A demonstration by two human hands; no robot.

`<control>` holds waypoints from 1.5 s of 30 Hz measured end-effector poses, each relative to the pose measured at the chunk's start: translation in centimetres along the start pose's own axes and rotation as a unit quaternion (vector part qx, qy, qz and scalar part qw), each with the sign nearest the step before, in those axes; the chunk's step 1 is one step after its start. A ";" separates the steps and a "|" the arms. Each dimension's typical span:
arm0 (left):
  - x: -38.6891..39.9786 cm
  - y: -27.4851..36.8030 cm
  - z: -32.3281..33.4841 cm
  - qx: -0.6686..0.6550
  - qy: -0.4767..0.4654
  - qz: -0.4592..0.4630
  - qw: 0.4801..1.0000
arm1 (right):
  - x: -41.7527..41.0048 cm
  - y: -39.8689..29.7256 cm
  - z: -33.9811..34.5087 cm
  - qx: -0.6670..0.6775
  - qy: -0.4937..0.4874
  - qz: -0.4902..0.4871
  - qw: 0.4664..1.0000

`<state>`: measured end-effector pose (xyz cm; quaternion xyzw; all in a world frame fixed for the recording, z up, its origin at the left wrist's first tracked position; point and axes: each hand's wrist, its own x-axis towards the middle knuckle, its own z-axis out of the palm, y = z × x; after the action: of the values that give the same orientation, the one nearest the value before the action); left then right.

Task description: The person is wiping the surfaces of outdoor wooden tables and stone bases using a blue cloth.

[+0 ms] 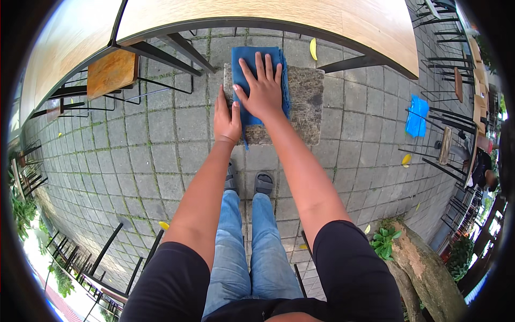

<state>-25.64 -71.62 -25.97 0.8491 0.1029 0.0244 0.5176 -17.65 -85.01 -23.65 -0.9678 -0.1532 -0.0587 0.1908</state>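
Observation:
A folded blue cloth (250, 110) with a frayed right edge lies on a worn, mottled stool seat (305, 100) in front of me. My right hand (263, 86) rests flat on the cloth, palm down, with its fingers spread. At the seat's left edge is my left hand (228, 120), its thumb apart from the fingers and beside the cloth's left side. Whether its palm presses the seat or the cloth edge cannot be made out. A loose blue thread hangs from the cloth's near corner.
A wooden table (261, 12) with a black metal frame spans the top. An orange-brown stool (112, 74) stands at left. To the right are a blue plastic bag (417, 116), several stools and a person (483, 169). A tree trunk (422, 265) rises at lower right from grey paving (161, 129).

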 end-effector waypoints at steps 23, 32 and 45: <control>0.0 -0.3 1.1 0.046 0.020 0.021 0.999 | 1.1 4.6 -1.9 -0.032 -0.020 0.044 0.998; 0.0 -1.3 0.2 0.073 0.034 0.022 0.997 | -13.4 2.3 -4.6 -0.040 -0.085 0.081 0.992; -0.4 0.5 0.2 0.062 0.018 -0.001 0.998 | -7.2 8.7 -5.8 -0.065 -0.022 0.061 0.996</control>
<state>-25.89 -72.05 -25.57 0.8790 0.1149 0.0329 0.4616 -22.01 -96.86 -22.56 -0.9868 -0.0939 -0.0355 0.1269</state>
